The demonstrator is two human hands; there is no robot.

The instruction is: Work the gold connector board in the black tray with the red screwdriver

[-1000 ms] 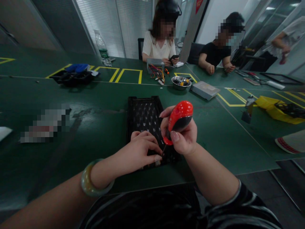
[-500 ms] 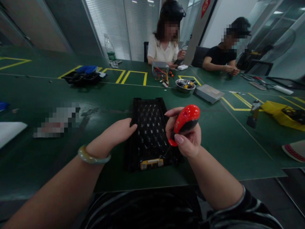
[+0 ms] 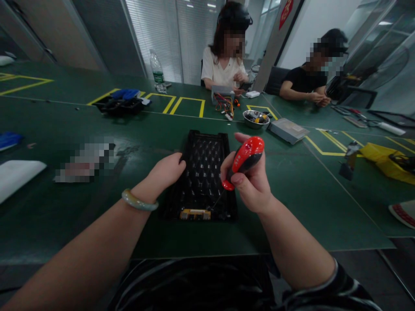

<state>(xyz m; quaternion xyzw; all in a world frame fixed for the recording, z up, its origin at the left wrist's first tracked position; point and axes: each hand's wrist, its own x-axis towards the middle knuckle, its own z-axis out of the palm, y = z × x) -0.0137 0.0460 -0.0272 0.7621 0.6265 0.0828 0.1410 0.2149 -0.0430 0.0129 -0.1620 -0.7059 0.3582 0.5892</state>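
A black rectangular casing point(image 3: 207, 162) with rows of small shiny marks lies on the green table in front of me. My left hand point(image 3: 170, 170) is closed on its left edge, the fingertips hidden behind the rim. In my right hand point(image 3: 253, 181) is a screwdriver point(image 3: 248, 153) with a fat red and black handle. Its thin shaft slants down to the left, the tip at the right end of a yellow-brown board point(image 3: 195, 214) with connectors, set at the casing's near end. Whether the tip sits in a screw is too small to tell.
Beyond the casing stand a metal bowl point(image 3: 248, 123) of small parts, a grey flat box point(image 3: 288, 130) and a power supply with loose wires point(image 3: 224, 103). A black tray point(image 3: 119, 108) with blue gloves is far left; a yellow bag point(image 3: 382, 162) lies right. Two people sit opposite.
The near end of the casing has swung left, so it lies more slanted. My right hand and the screwdriver have shifted slightly left with it; the left hand keeps its hold.
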